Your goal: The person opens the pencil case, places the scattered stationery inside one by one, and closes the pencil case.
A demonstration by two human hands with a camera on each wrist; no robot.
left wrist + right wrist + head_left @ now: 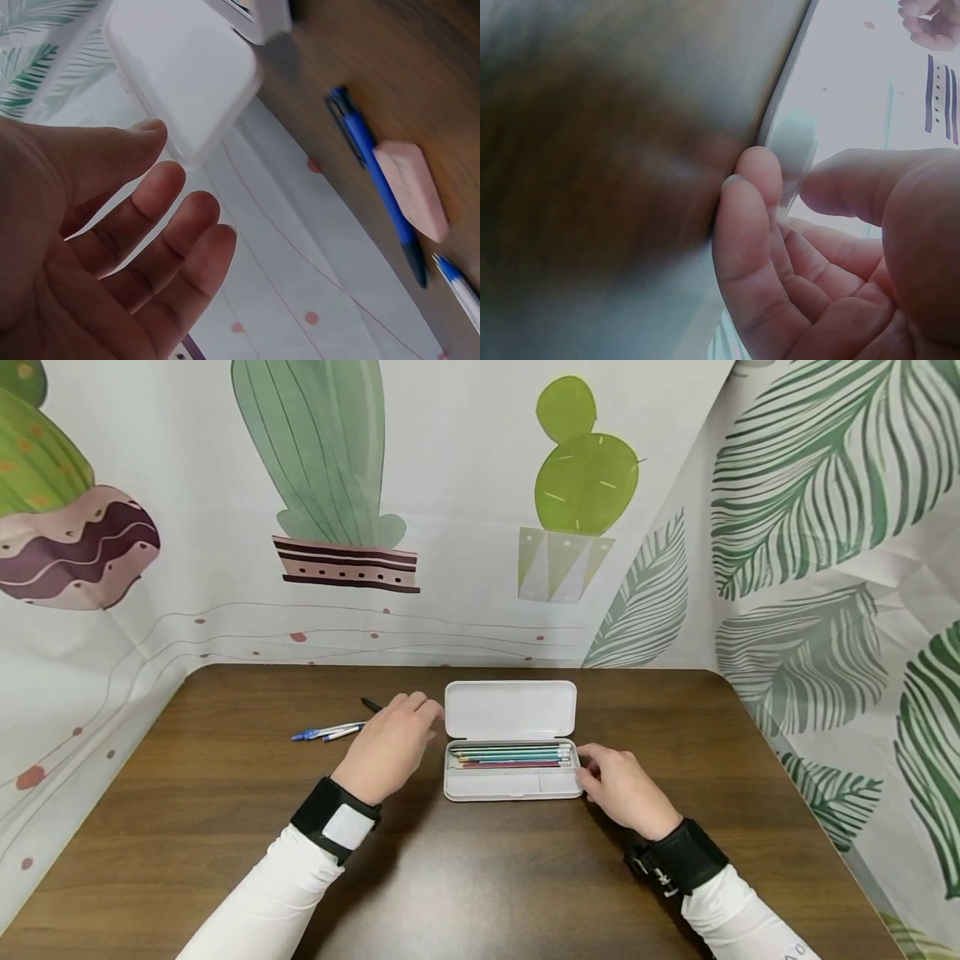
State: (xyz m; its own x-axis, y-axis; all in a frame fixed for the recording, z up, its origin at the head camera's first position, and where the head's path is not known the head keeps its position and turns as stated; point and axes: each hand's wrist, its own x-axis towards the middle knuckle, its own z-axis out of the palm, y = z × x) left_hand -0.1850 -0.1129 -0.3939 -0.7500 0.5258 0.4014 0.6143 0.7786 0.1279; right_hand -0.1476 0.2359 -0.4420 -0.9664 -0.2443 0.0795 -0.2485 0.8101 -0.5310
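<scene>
A white hinged pencil case [491, 787] lies on the table with its lid [510, 708] raised. Several pencils [513, 755] lie side by side in its rear compartment. My right hand [628, 789] pinches the case's right wall [793, 154] between thumb and fingers. Beside the lid's left edge hovers my left hand [396, 742], its fingers loosely bent and holding nothing. In the left wrist view, its thumb and fingertips appear close by the lid [184, 67].
Left of the case lie white-and-blue pens [327, 732] and a dark pen tip [371, 704], partly behind my left hand. The left wrist view shows a blue pen [375, 176] next to a pink eraser [412, 187]. A patterned cloth [465, 510] hangs behind the wooden table [480, 877].
</scene>
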